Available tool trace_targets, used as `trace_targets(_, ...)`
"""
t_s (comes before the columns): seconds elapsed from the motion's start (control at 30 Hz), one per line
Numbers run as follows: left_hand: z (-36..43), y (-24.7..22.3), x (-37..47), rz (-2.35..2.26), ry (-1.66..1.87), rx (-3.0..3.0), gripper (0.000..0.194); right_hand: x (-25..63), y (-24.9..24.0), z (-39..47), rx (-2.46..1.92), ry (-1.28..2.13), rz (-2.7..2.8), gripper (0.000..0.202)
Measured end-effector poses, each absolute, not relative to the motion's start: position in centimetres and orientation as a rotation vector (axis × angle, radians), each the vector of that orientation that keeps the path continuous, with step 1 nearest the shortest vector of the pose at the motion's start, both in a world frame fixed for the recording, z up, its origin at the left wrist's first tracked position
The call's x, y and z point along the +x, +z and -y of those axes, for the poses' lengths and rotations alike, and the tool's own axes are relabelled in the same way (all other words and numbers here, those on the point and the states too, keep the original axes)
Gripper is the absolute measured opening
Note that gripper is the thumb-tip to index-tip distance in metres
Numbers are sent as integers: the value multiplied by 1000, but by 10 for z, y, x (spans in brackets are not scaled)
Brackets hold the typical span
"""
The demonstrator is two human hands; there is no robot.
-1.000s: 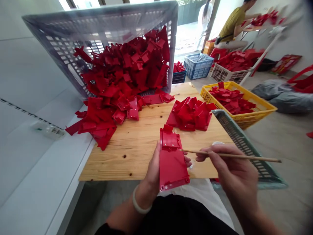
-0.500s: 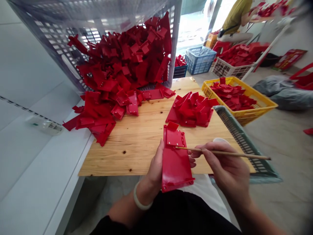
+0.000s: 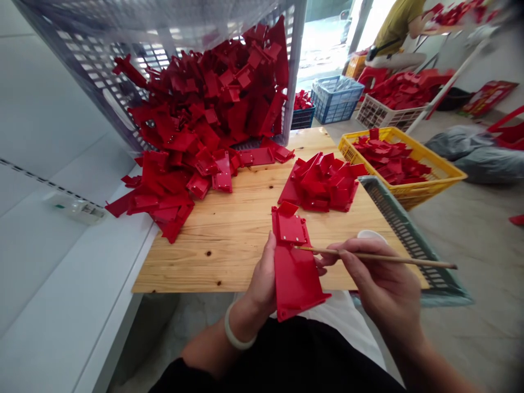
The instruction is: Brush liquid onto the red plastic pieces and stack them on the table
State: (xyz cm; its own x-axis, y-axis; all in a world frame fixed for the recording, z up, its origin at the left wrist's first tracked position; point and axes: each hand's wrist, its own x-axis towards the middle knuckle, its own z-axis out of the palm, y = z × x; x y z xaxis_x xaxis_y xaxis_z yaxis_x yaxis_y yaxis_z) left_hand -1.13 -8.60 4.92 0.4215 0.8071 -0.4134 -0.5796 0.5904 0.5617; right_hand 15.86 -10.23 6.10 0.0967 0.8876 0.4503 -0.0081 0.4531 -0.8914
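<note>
My left hand is closed around a red plastic panel, gripping it by its long sides. The panel has a raised hinged-looking piece near its far end, with small light spots along that piece's edge. Between thumb and fingers, my right hand pinches a thin wooden paintbrush. The brush's tip points left and meets the panel just below the raised piece. Part of a small white round container shows behind my right hand. Beyond the panel, a pile of similar red parts lies on the wooden board.
A tipped grey crate spills red parts onto the board's left side. At right stand a green crate and a yellow crate of red parts. Farther back, a person sits near more crates.
The red panel has turned slightly in my left hand, its near end swinging to the right. The brush tip stays against it, and my right hand has barely moved.
</note>
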Motion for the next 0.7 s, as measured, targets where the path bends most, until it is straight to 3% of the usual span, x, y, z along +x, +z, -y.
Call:
trace_targets(0.33,89,43,-8,-996,901,549,95,165,59,105,-941,604,1492,25)
trace_targets(0.7,87,35,-6,-950,1005,591,85,170,49,107,-982,573,1650,30)
